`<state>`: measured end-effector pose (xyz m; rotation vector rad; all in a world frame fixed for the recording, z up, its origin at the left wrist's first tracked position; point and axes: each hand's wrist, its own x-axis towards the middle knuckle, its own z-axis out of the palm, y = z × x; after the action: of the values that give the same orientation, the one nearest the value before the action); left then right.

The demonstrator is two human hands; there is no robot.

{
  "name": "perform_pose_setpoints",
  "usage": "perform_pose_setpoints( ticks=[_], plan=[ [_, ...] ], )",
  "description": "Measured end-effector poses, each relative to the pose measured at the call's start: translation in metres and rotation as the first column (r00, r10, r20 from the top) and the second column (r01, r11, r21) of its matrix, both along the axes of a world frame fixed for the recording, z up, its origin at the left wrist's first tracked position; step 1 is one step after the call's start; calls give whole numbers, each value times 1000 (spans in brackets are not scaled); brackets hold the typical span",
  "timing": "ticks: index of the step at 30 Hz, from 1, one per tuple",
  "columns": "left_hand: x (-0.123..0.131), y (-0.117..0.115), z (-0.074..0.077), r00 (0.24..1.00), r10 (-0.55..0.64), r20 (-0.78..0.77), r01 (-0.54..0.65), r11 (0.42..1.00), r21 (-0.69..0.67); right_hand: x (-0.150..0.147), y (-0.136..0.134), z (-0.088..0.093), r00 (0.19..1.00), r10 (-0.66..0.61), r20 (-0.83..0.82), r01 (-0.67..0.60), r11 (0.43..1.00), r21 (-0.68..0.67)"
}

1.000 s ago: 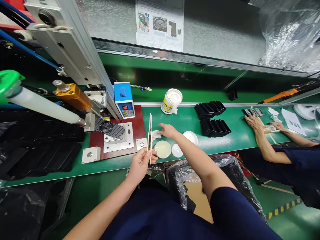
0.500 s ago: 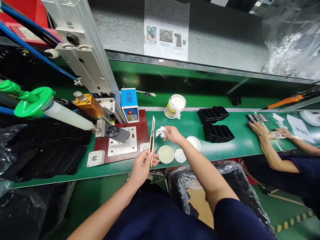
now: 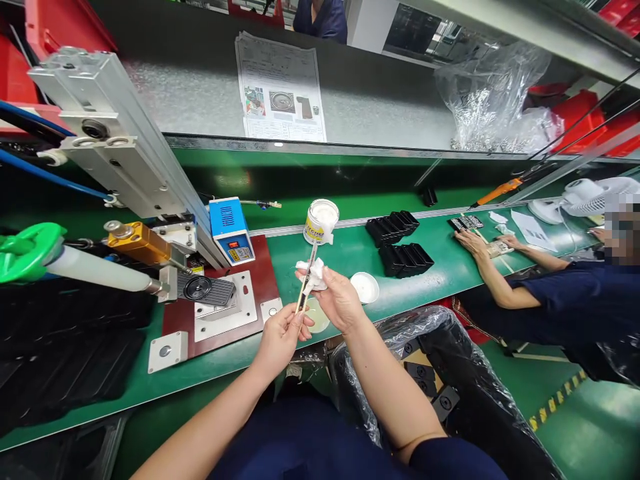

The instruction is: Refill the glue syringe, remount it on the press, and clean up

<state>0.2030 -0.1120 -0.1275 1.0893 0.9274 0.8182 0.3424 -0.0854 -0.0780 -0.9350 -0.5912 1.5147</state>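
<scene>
Our left grip point(image 3: 285, 331) pinches the handle of a slim knife point(image 3: 302, 298), its blade slanting up and away from us. Our right grip point(image 3: 343, 298) pinches a crumpled white tissue point(image 3: 316, 275) against the blade; we cannot tell whether it wraps right around. Both are held over the green surface point(image 3: 345, 260), close to its near edge. Between our grips, partly hidden, shows a pale yellowish dish point(image 3: 319, 319); beyond our right grip lies a white dish point(image 3: 365, 287). Ahead, against the back rail point(image 3: 280, 231), stands an open tub point(image 3: 321, 221), a strip of green before it. Rightward, more green leads to two rows of black parts point(image 3: 406, 259). Leftward, a maroon board point(image 3: 266, 267) stops near our left grip. Below the near edge, beside our right forearm, sits a plastic-lined bin point(image 3: 435, 320).
</scene>
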Motion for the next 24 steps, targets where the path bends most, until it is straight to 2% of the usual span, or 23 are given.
perform_pose_setpoints(
  ticks=[9,15,22,24],
  plan=[
    [-25,3,12,987,-130,-97,127,991,-38,-22,4,-10,987,-160,-7,158,982,-105],
    [-39,-2,15,959,-201,-200,199,980,-30,-19,13,-7,970,-243,-14,242,967,-82],
    [-46,-5,14,949,-217,-229,213,976,-41,-9,26,-7,964,-265,10,265,963,-43],
    [-48,-6,11,949,-213,-232,209,977,-43,-1,35,-8,949,-316,10,316,949,-3]
  ],
)
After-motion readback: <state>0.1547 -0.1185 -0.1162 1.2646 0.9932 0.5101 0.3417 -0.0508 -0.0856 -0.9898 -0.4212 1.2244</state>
